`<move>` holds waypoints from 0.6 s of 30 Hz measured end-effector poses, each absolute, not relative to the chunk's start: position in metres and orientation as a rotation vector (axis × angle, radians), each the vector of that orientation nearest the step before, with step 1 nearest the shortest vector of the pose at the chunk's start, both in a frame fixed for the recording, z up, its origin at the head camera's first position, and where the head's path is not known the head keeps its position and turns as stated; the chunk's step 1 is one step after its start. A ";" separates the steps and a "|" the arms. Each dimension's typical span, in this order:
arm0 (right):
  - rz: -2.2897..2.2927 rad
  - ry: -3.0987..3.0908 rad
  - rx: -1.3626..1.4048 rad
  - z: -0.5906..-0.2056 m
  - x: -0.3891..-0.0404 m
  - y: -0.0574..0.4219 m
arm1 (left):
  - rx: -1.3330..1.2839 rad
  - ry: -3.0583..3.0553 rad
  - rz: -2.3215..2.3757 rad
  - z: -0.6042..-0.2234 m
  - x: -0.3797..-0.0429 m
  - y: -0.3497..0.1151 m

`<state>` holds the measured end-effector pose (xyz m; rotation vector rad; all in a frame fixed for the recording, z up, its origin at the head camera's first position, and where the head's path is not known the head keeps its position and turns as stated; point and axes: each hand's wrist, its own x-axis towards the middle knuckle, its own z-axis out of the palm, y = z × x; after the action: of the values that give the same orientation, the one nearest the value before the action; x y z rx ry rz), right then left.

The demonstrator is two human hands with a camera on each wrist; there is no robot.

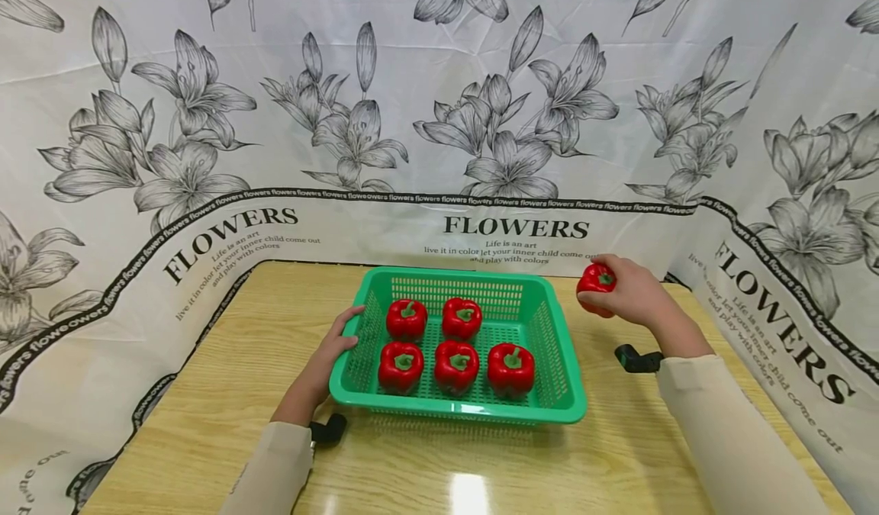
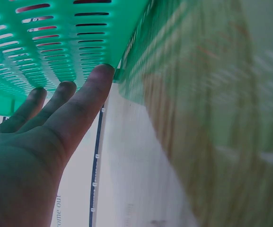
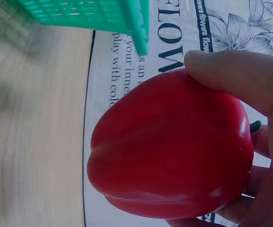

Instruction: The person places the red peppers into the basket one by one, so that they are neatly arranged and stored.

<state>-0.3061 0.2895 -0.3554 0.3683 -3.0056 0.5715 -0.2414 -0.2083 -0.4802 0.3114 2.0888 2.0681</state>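
A green plastic basket [image 1: 456, 408] with slotted walls stands on the table. Inside it sit several red bell peppers [image 1: 456, 366], stems up, two behind and three in front. My left hand [image 1: 330, 355] holds the basket's left side at the rim; in the left wrist view its fingers [image 2: 86, 101] lie against the slotted outer wall. Off the basket's right side, my right hand [image 1: 635, 290] grips another red bell pepper [image 3: 169, 151] between thumb and fingers. That pepper is raised above the table, its green stem toward the palm in the right wrist view.
The wood-grain table [image 1: 226, 393] reaches out on both sides of the basket. A white cloth [image 1: 384, 233] with flower drawings and lettering hangs behind and along both sides. Small black devices, one by each wrist, include the right one [image 1: 637, 358].
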 end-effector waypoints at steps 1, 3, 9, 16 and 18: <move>0.568 -3.003 0.378 -0.354 -0.305 0.288 | 0.309 2.089 2.069 -0.480 -0.241 -0.208; 0.561 -3.004 0.393 -0.350 -0.303 0.285 | 0.305 2.089 2.068 -0.480 -0.241 -0.208; 0.517 -3.030 0.429 -0.340 -0.297 0.279 | 0.296 2.079 2.067 -0.478 -0.240 -0.207; 0.467 -3.056 0.488 -0.330 -0.294 0.279 | 0.274 2.096 2.060 -0.476 -0.240 -0.206; 0.460 -3.065 0.512 -0.328 -0.294 0.279 | 0.272 2.096 2.059 -0.477 -0.240 -0.206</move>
<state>-0.2936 0.2788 -0.3280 0.5120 -3.0652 0.4598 -0.2403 -0.2064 -0.4765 0.2719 2.0964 2.0593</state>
